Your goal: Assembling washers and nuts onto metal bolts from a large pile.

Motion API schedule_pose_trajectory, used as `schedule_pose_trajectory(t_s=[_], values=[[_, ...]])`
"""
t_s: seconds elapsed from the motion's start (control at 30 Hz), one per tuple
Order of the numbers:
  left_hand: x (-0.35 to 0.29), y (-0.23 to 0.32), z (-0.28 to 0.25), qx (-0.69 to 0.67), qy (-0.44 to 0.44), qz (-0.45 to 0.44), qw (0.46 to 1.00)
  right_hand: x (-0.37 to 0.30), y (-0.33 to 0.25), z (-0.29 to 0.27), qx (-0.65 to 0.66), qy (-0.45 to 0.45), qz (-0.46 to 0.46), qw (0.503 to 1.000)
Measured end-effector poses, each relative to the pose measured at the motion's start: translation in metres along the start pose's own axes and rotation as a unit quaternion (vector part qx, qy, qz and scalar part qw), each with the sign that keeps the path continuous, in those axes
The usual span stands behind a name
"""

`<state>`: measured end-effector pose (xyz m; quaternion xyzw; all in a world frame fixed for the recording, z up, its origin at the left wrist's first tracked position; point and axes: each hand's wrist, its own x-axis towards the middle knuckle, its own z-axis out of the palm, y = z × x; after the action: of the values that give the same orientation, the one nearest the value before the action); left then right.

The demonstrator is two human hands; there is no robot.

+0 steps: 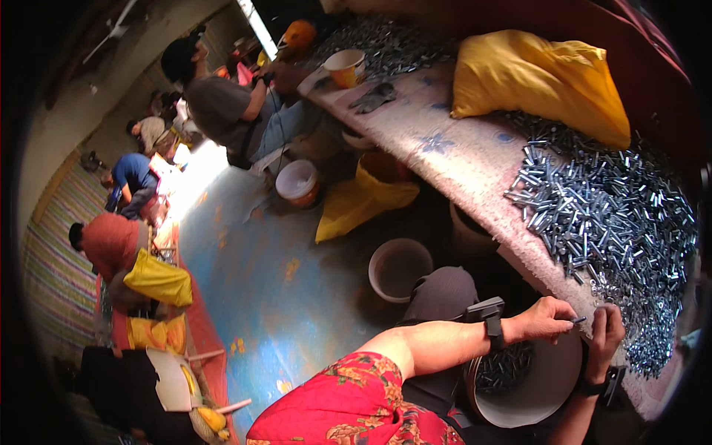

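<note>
My left hand (pixel 547 319) pinches a short metal rod (pixel 578 320) between thumb and fingertips, its end pointing at my right hand. Close beside it, my right hand (pixel 607 334) is closed with fingertips pressed together; whatever they hold is hidden. Both hands are above a pale bucket (pixel 567 382) by my lap, with many dark short metal rods (pixel 504 367) inside. Right of the hands, a large heap of shiny bluish metal rods (pixel 593 208) covers the table (pixel 475 178). Smaller shiny metal pieces (pixel 649 345) lie at its near end.
A yellow sack (pixel 538 81) rests on the heap's far side. Farther along the table are a white tub (pixel 345 68) and another metal pile (pixel 386 44). Buckets (pixel 400 271) and a yellow sack (pixel 363 200) stand below. Several people (pixel 222 111) sit at left.
</note>
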<state>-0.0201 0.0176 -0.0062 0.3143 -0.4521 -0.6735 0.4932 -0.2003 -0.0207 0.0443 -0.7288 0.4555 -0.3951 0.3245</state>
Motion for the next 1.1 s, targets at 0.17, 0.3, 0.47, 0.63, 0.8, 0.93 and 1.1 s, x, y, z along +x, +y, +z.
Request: schedule_pose_trajectory(t_s=[0.17,0.3,0.47,0.63,0.8,0.93,1.1], values=[[-0.001,0.013,-0.001,0.056,-0.005,0.044,0.997,-0.023,0.005,0.018,0.141,0.023,0.048,0.989],[-0.003,0.010,0.000,0.102,-0.013,0.082,0.991,-0.030,0.022,0.016,0.154,0.039,0.054,0.986],[0.003,-0.004,-0.003,0.202,-0.022,0.194,0.960,-0.035,0.014,0.020,0.393,0.044,0.188,0.899],[-0.003,0.000,0.006,0.111,-0.084,0.069,0.988,-0.052,0.021,0.022,0.345,0.055,0.117,0.930],[-0.008,-0.002,0.014,-0.005,-0.089,-0.007,0.996,-0.066,0.013,0.033,0.216,0.122,0.021,0.968],[-0.010,-0.003,0.019,0.038,-0.100,0.010,0.994,-0.074,0.018,0.026,0.163,0.146,-0.011,0.976],[-0.003,0.016,0.020,0.225,-0.058,0.125,0.965,-0.070,-0.001,0.016,0.101,0.104,0.074,0.987]])
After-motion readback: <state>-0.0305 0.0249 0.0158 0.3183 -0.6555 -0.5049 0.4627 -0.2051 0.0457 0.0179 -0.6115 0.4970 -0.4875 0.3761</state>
